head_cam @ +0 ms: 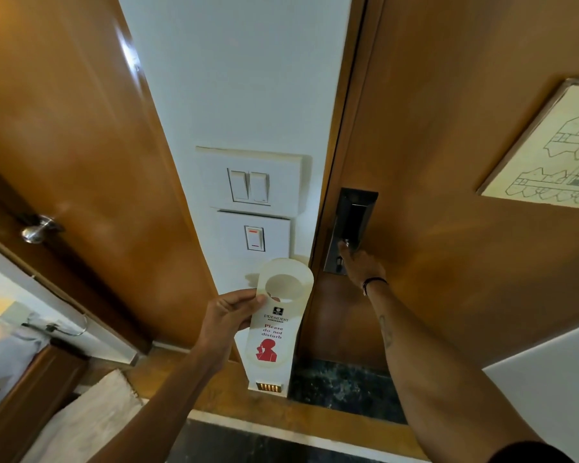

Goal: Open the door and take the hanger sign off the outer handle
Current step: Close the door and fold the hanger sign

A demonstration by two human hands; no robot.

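The white hanger sign (273, 324), printed "Please do not disturb" in red, is pinched at its left edge by my left hand (229, 317) in front of the white wall strip. The wooden door (448, 162) on the right stands closed in its frame. On its left side sits a dark lock plate with the inner handle (350, 225). My right hand (360, 265) reaches up to the lower end of that handle, fingers closed on it; the fingertips are partly hidden.
Wall switch plates (251, 185) sit on the white strip above the sign. A second wooden door with a round metal knob (37, 230) is at left. A framed floor plan (549, 148) hangs on the right door. A dark stone threshold (345, 389) lies below.
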